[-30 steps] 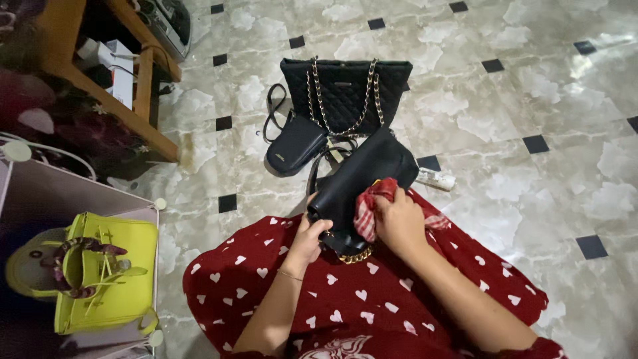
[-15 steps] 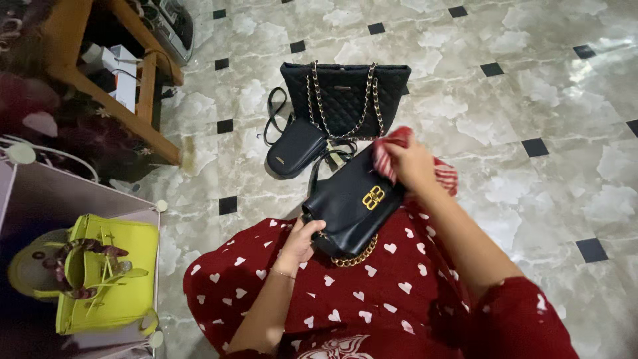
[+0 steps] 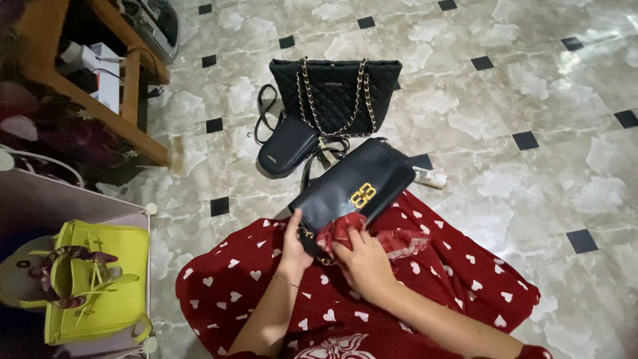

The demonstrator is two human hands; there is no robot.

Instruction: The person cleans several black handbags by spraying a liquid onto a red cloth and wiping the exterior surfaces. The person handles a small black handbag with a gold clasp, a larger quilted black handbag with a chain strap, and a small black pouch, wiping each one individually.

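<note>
black flap bag (image 3: 355, 189): lay across my lap, long axis running from near-left up to far-right, gold clasp facing up
left hand (image 3: 294, 238): gripped its near-left end
right hand (image 3: 362, 260): closed on the red checked cloth (image 3: 339, 233), pressed against that same near end, so both hands were equally close
</note>
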